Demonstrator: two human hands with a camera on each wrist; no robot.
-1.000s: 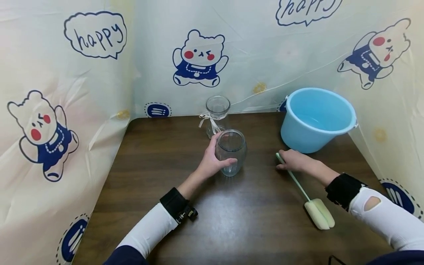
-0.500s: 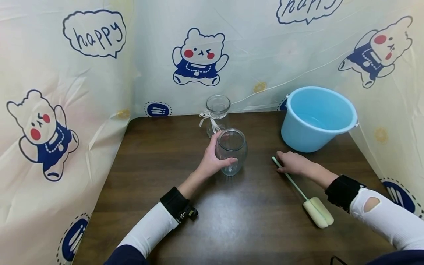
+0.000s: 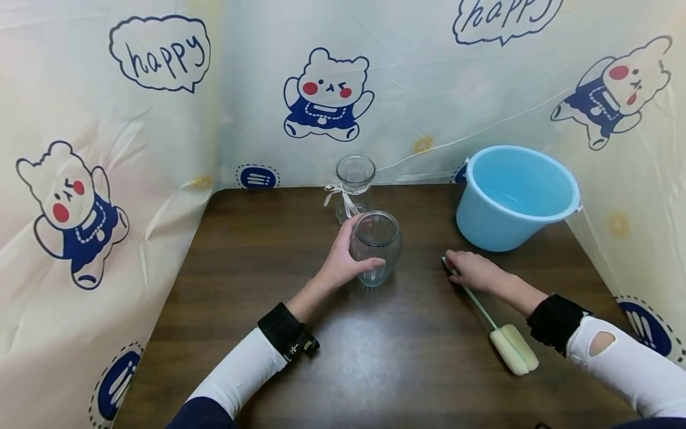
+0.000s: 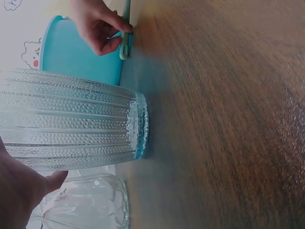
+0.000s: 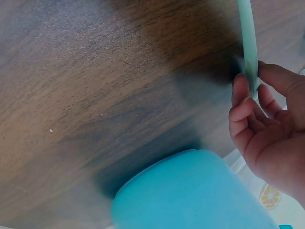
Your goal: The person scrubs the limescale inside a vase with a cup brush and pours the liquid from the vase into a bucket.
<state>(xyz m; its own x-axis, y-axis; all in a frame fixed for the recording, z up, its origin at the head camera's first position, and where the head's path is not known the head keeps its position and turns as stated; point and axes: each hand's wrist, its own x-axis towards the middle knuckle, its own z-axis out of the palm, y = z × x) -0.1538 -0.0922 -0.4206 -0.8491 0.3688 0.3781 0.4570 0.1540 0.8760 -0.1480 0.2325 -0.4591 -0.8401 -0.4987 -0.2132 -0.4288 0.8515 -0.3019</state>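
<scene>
My left hand (image 3: 343,256) grips a clear glass jar (image 3: 388,253) that stands upright near the middle of the table. Vertical ribs and small dots on its side show in the left wrist view. To the right, my right hand (image 3: 474,271) pinches a long-handled sponge brush by the end of its pale green handle (image 5: 247,38), between thumb and fingertips. The brush's split, pale yellow sponge head (image 3: 514,350) lies toward the front right, pointing back at me.
Just behind the jar stands a second glass jar (image 3: 356,173) with a white ribbon round its neck. A light blue bucket (image 3: 485,217) sits at the back right, beyond my right hand. Printed cloth (image 3: 257,107) hangs behind and on both sides of the wooden table (image 3: 257,250).
My right hand has come slightly toward me, and the handle's end has swung a little to the left. The left hand and its jar have stayed in place.
</scene>
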